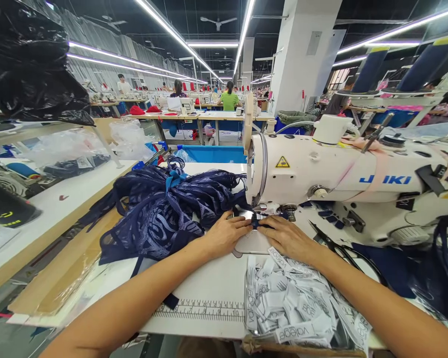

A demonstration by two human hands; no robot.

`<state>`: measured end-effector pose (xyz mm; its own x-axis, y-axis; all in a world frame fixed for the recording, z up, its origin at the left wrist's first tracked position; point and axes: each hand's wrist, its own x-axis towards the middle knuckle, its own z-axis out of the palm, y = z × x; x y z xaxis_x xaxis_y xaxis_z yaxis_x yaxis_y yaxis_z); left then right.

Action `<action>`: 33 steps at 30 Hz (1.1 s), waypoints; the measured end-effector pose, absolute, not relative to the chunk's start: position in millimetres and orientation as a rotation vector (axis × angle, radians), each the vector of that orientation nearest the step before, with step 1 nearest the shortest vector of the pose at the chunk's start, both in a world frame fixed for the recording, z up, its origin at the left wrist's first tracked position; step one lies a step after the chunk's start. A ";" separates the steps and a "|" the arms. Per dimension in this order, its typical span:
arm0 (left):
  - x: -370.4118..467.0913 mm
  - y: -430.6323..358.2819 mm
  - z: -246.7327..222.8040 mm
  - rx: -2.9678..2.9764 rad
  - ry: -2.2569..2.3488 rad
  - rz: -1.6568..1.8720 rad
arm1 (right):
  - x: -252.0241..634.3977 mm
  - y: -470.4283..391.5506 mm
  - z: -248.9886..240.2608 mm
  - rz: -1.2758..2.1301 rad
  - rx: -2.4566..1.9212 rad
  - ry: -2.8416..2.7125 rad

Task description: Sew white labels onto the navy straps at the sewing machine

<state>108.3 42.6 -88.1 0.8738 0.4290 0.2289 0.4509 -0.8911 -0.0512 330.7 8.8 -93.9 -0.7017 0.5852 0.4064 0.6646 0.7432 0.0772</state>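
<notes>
My left hand (229, 233) lies palm down beside the needle area of a white sewing machine (306, 164), its fingertips pressing the edge of a small dark navy fabric piece (255, 223). From the other side, my right hand (285, 236) pinches the same piece with its fingers close together. The fabric sits under the presser foot, and much of it is hidden by my fingers. Against my left hand rests a bundle of navy lace garments (160, 214), tied with a blue strip (175, 180). A box of white printed labels (291, 303) stands below my right forearm.
Black-handled scissors (345, 251) lie right of my right hand. A printed ruler scale (205, 311) runs along the table's front edge. Cardboard (67, 263) and a side table (59, 209) are at left. Thread cones (427, 64) stand upper right; people sit at machines beyond.
</notes>
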 end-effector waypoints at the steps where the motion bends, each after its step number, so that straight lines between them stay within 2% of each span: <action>1: 108.3 42.3 -87.7 -2.943 -0.708 -0.303 | 330.9 9.1 -94.8 -0.311 -0.962 -2.581; 15: 113.6 36.5 -85.8 -2.874 -0.774 -0.131 | 333.4 12.7 -101.5 -0.338 -0.900 -2.510; 23: 115.2 37.8 -80.6 -2.861 -0.795 -0.168 | 329.0 11.7 -98.0 -0.325 -0.955 -2.502; 33: 116.0 58.2 -81.5 -2.874 -0.814 -0.151 | 330.8 17.2 -96.8 -0.091 -1.215 -2.497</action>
<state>116.0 58.2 -81.5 0.8478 0.5123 0.1372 0.5275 -0.8414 -0.1175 330.8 17.2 -96.8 -0.5644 0.7489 0.3472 0.7722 0.6277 -0.0986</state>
